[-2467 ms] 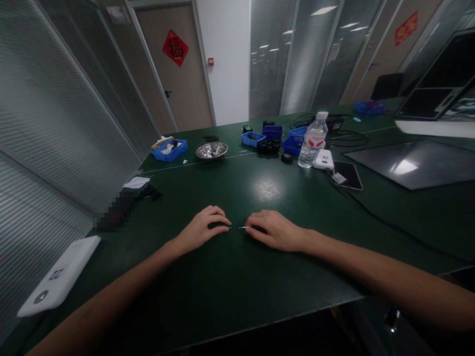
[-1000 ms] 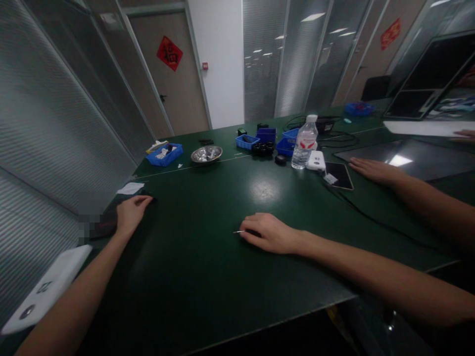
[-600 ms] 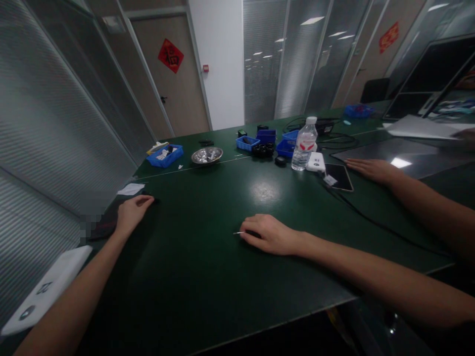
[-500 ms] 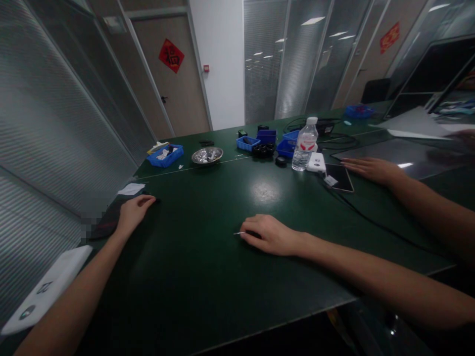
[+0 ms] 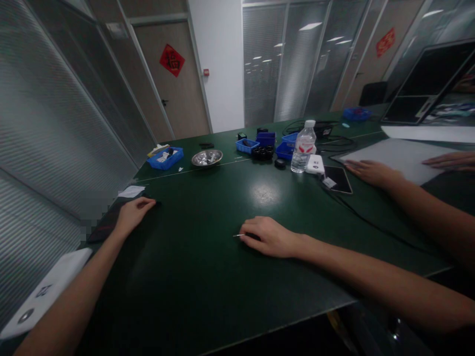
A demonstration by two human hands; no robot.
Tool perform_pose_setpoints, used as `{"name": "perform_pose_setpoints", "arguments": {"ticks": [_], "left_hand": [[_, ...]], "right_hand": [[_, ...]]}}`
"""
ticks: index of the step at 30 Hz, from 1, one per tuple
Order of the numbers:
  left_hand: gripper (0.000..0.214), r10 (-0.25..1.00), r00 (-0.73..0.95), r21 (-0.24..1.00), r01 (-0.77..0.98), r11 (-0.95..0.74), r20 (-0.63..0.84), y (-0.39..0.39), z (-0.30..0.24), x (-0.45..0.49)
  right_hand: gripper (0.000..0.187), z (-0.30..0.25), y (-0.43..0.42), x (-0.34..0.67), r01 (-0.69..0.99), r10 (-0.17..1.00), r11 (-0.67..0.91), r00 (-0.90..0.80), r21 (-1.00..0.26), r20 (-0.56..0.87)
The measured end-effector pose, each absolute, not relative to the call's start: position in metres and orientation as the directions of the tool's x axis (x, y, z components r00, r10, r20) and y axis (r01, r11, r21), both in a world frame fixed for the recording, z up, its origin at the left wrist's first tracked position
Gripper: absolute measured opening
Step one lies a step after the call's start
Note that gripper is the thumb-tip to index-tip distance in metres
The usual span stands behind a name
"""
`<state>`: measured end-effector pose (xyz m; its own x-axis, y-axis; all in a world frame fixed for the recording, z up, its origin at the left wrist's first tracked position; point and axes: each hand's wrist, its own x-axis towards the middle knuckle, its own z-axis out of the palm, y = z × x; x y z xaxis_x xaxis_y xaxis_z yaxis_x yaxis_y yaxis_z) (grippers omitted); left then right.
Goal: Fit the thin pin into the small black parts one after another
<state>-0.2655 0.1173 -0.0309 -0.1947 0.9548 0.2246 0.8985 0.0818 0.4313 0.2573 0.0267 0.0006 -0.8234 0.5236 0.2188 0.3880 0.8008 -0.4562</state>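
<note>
My right hand [image 5: 267, 236] rests knuckles-up on the green table [image 5: 208, 277], fingers curled round a small dark tool whose thin metal tip [image 5: 237, 235] pokes out to the left. My left hand [image 5: 132, 212] lies far to the left, fingers bent, on a dark flat object [image 5: 106, 223] at the table's left edge. What the left fingers pinch, if anything, is hidden.
Another person's hands [image 5: 371, 172] rest on a grey sheet [image 5: 401, 154] at the right, beside a phone [image 5: 336, 179] and cable. At the back stand a water bottle [image 5: 302, 148], blue bins [image 5: 165, 158], a metal bowl [image 5: 207, 157]. A white device [image 5: 40, 294] lies front left.
My left hand left the spot beside my right hand and went to the dark object at the left edge. Another person's hands came in and laid a sheet at the right.
</note>
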Motion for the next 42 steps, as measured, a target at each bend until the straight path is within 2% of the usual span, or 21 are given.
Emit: {"name": "perform_pose_setpoints", "arguments": {"ticks": [6, 11, 15, 18, 26, 30, 33, 38, 42], "left_hand": [[0.05, 0.973, -0.079, 0.405, 0.914, -0.016, 0.216, 0.114, -0.028, -0.272], [0.053, 0.975, -0.054, 0.463, 0.885, -0.054, 0.216, 0.11, -0.023, -0.269], [0.055, 0.983, -0.108, 0.581, 0.814, 0.003, 0.146, 0.111, -0.02, -0.265], [0.056, 0.98, -0.157, 0.625, 0.779, 0.049, 0.12, 0.112, -0.02, -0.262], [0.054, 0.968, -0.12, 0.634, 0.772, -0.047, 0.219, 0.114, -0.033, -0.265], [0.049, 0.926, -0.213, 0.642, 0.765, -0.042, 0.313, 0.115, -0.037, -0.268], [0.047, 0.907, -0.28, 0.624, 0.781, 0.025, 0.314, 0.114, -0.036, -0.269], [0.049, 0.915, -0.268, 0.614, 0.789, 0.029, 0.301, 0.113, -0.037, -0.273], [0.048, 0.903, -0.317, 0.649, 0.759, 0.057, 0.291, 0.115, -0.041, -0.276]], "right_hand": [[0.024, 0.002, 0.025, 0.258, 0.384, 0.523, 0.799, -0.823, -0.462, 0.221], [0.024, 0.005, 0.024, 0.257, 0.392, 0.525, 0.799, -0.824, -0.456, 0.213], [0.024, 0.005, 0.024, 0.257, 0.395, 0.528, 0.798, -0.822, -0.456, 0.214], [0.025, 0.005, 0.024, 0.257, 0.391, 0.527, 0.798, -0.822, -0.459, 0.215], [0.025, 0.005, 0.024, 0.257, 0.401, 0.531, 0.796, -0.822, -0.453, 0.207], [0.024, 0.002, 0.025, 0.257, 0.39, 0.52, 0.81, -0.823, -0.439, 0.228], [0.025, 0.002, 0.025, 0.257, 0.387, 0.518, 0.809, -0.824, -0.443, 0.227], [0.024, 0.002, 0.026, 0.258, 0.385, 0.519, 0.806, -0.825, -0.451, 0.223], [0.023, 0.001, 0.026, 0.258, 0.386, 0.522, 0.803, -0.823, -0.454, 0.224]]}}
